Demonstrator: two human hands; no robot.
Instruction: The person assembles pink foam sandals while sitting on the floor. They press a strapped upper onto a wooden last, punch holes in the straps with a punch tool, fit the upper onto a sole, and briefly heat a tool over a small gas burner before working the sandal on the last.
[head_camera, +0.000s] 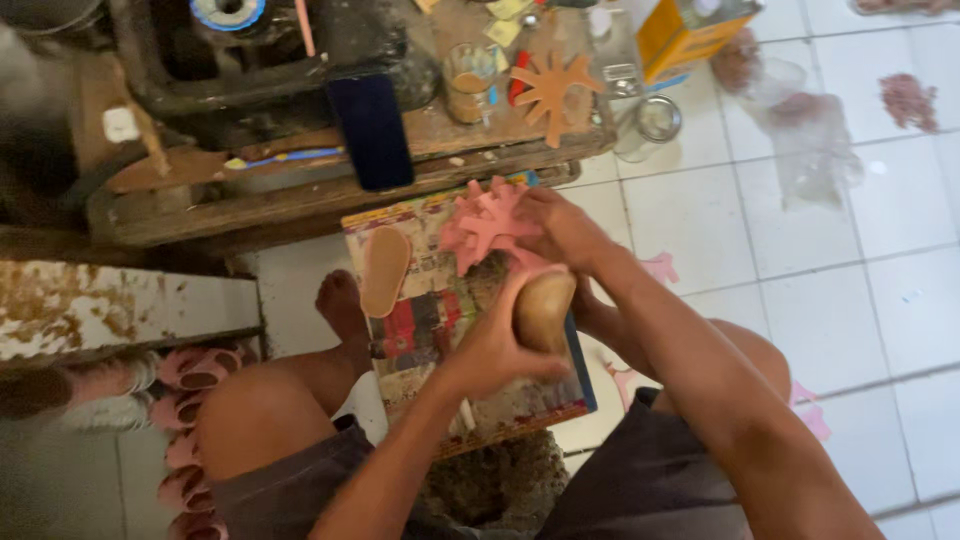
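Nearest the camera, the person's left hand (495, 345) is curled shut around a tan shoe sole (545, 310), its long axis running up and away from the lap. Just beyond, and touching the sole's far end, the right hand (560, 228) pinches a pink branching foam cutout (490, 225), fingers closed on its right edge. Both sit over a colourful printed board (420, 330) on the knees, where a second tan sole (385, 270) lies to the left. Farther off, a worn wooden table (300, 200) carries an orange cutout (553, 92) of the same shape.
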